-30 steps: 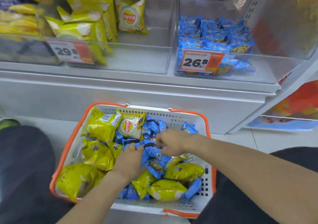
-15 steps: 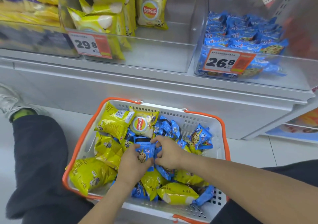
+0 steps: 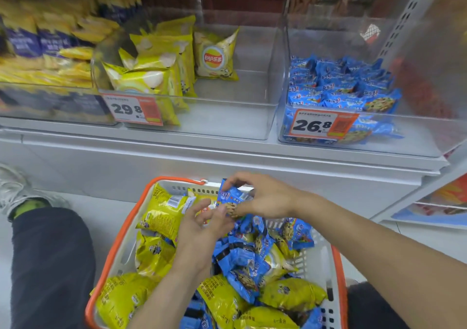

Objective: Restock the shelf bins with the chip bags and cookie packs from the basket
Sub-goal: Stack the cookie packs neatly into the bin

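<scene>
Above the orange-rimmed white plastic basket [image 3: 336, 273], the right hand [image 3: 265, 198] pinches a small blue crinkly cookie pack [image 3: 231, 197]; the left hand [image 3: 202, 223] hovers beside it, fingers [image 3: 195, 208] loosely spread. Light, slippery, crushable: best gripped by its sealed edge.

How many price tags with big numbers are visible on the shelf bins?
2. The 29.8 price tag is on the front of the chip bin; the 26.8 price tag is on the cookie bin. Others may be hidden.
</scene>
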